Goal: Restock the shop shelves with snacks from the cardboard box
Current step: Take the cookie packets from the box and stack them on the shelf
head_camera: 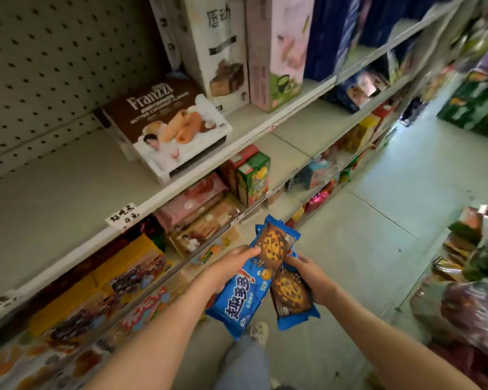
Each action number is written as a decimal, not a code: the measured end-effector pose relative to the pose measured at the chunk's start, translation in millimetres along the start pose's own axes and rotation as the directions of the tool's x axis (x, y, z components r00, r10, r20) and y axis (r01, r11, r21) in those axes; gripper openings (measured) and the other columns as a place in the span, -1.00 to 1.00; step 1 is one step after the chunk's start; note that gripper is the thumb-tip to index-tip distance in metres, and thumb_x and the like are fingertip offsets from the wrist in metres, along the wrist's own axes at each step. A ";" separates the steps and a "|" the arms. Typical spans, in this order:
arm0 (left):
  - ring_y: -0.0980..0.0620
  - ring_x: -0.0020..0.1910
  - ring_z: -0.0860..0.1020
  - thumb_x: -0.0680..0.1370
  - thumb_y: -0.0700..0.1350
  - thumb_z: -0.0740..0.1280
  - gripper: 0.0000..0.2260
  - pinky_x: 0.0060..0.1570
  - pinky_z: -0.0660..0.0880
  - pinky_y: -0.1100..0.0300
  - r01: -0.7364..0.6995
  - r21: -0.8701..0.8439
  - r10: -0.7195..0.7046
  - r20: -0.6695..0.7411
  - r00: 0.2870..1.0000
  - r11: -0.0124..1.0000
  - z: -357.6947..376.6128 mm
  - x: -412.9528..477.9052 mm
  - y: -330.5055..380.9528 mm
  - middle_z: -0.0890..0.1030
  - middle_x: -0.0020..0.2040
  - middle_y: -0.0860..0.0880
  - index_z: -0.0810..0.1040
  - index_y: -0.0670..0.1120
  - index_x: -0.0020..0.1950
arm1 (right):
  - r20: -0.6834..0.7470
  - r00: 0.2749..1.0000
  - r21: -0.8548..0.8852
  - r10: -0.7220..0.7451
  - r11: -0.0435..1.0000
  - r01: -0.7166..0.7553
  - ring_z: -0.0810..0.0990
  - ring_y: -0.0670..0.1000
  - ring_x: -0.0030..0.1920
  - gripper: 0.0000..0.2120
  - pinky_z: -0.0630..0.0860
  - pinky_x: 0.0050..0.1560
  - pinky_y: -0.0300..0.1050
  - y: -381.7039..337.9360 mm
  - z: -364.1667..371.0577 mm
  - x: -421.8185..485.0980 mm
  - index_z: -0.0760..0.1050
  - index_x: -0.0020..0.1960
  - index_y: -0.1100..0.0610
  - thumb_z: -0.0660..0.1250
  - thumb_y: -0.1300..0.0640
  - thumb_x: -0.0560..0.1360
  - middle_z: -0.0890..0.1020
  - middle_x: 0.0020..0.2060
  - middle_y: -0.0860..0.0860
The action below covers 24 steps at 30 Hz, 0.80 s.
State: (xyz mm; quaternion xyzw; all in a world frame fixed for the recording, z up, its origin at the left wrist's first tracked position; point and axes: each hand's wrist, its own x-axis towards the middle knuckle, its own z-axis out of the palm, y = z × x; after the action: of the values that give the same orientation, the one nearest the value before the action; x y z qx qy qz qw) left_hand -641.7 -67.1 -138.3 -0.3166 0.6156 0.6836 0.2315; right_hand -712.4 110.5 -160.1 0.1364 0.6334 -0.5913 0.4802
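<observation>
Both my hands hold a bunch of blue cookie packs low in front of the shelves. My left hand (228, 266) grips a blue pack with white letters (241, 302) and its fingertips touch the upper pack with a chocolate-chip cookie picture (276, 243). My right hand (312, 277) curls round a second cookie-picture pack (292, 296) from the right. The white metal shelf (68, 209) at upper left has a wide bare stretch. The cardboard box is not in view.
A brown-and-white Franzzi box (169, 128) lies on the upper shelf, with tall boxes (223, 49) behind it. Lower shelves hold yellow boxes (119, 271) and pink packs (192, 201). Bagged goods (468, 299) pile at the right. The tiled aisle floor (364, 220) runs ahead.
</observation>
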 end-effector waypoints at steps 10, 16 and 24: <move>-0.03 -0.25 0.65 0.55 0.09 0.30 -0.71 -0.16 0.60 0.12 -0.068 0.183 0.048 0.111 0.993 0.981 58.9 125.2 164.1 0.68 -0.11 -0.11 0.49 -0.05 0.16 | -0.248 0.950 -0.004 -0.191 0.980 0.197 0.57 -0.02 -0.31 -0.90 0.51 -0.49 -0.29 -141.8 -116.2 41.5 0.40 0.03 0.05 0.29 0.08 0.55 0.59 -0.26 0.03; 0.01 -0.32 0.65 0.59 0.10 0.23 -0.75 -0.32 0.57 0.20 -0.129 0.208 0.141 -0.040 0.989 0.969 81.9 191.5 227.6 0.68 -0.19 -0.06 0.47 -0.04 0.13 | -0.235 0.941 -0.052 -0.243 0.970 0.237 0.62 0.03 -0.24 -0.73 0.57 -0.30 -0.17 -218.1 -189.2 84.8 0.43 0.18 0.09 0.32 0.04 0.52 0.64 -0.18 0.06; -0.12 -0.19 0.64 0.58 0.17 0.21 -0.65 -0.08 0.58 0.03 -0.024 0.026 0.032 -0.377 0.926 0.999 94.1 248.7 274.5 0.67 -0.05 -0.17 0.50 -0.12 0.07 | 0.016 0.982 -0.387 -0.186 0.905 0.178 0.64 -0.01 -0.19 -0.68 0.58 -0.28 -0.20 -328.4 -244.3 143.4 0.36 0.20 0.03 0.32 -0.05 0.51 0.63 -0.09 0.02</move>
State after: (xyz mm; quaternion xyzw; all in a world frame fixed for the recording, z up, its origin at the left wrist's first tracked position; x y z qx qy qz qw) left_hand -1021.7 -29.4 -122.2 -0.4310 0.6602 0.6066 0.1023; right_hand -1136.8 182.4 -106.8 -0.0146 0.7526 -0.4954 0.4335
